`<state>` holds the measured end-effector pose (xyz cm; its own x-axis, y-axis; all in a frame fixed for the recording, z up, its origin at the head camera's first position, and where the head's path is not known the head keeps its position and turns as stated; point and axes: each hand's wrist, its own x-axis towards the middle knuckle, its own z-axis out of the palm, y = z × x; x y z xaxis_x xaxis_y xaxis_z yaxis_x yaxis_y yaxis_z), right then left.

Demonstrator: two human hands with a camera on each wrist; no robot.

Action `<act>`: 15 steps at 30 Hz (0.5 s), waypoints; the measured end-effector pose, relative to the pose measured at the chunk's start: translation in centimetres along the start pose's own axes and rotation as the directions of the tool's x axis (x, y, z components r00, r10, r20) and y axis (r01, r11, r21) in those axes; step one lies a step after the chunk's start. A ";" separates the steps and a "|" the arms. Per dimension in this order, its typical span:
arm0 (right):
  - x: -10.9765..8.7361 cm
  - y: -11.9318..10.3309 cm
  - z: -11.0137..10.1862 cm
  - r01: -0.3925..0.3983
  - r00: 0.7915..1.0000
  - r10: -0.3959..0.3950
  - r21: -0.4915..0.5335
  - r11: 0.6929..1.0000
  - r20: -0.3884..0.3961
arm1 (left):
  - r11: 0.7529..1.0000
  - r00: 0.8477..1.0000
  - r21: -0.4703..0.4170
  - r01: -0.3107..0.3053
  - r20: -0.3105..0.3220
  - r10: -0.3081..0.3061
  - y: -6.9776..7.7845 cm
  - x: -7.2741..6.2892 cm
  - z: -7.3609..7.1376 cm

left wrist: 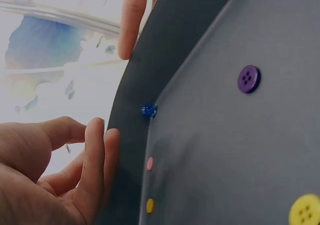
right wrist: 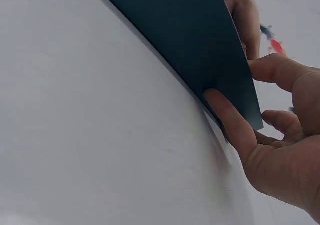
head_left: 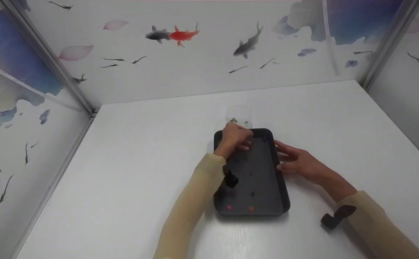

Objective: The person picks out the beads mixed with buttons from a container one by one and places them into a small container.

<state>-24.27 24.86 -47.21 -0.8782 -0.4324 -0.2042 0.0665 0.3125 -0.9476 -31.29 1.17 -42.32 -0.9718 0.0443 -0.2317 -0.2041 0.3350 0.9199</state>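
A black rectangular tray lies on the white table, with small buttons scattered inside. My left hand is over its far left end with bent fingers; whether they pinch anything small is hidden. In the left wrist view, the tray holds a purple button, a yellow button and a shiny blue bead beside the wall. Extended fingers of my right hand touch the outside of the tray's right wall. The right wrist view has that thumb pressed along the wall.
Directly behind the tray stands a clear container with small items in it. Two reddish buttons, one of them a red button, lie at the tray's near end. White panels with painted fish enclose the table.
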 end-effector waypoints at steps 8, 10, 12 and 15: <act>0.0 0.1 0.0 0.018 1.000 -0.018 0.034 0.999 0.008 | 1.000 1.000 -0.013 -0.009 -0.020 0.009 1.0 0.0 -0.7; 0.0 0.2 0.0 0.016 1.000 -0.017 0.044 0.999 0.011 | 1.000 1.000 -0.026 -0.008 -0.024 0.007 1.2 0.0 -0.8; 0.1 0.3 0.0 0.015 1.000 -0.016 0.049 0.999 0.011 | 0.999 1.000 -0.044 -0.010 -0.027 0.009 1.3 0.0 -0.9; 0.2 0.3 0.1 0.017 1.000 -0.018 0.055 0.998 0.015 | 0.998 0.999 -0.060 -0.011 -0.034 0.009 1.4 0.0 -1.1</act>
<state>-24.39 24.81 -47.51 -0.8721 -0.4506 -0.1911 0.0776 0.2582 -0.9630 -31.75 0.61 -40.69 -0.9770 0.0151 -0.2129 -0.2005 0.2775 0.9396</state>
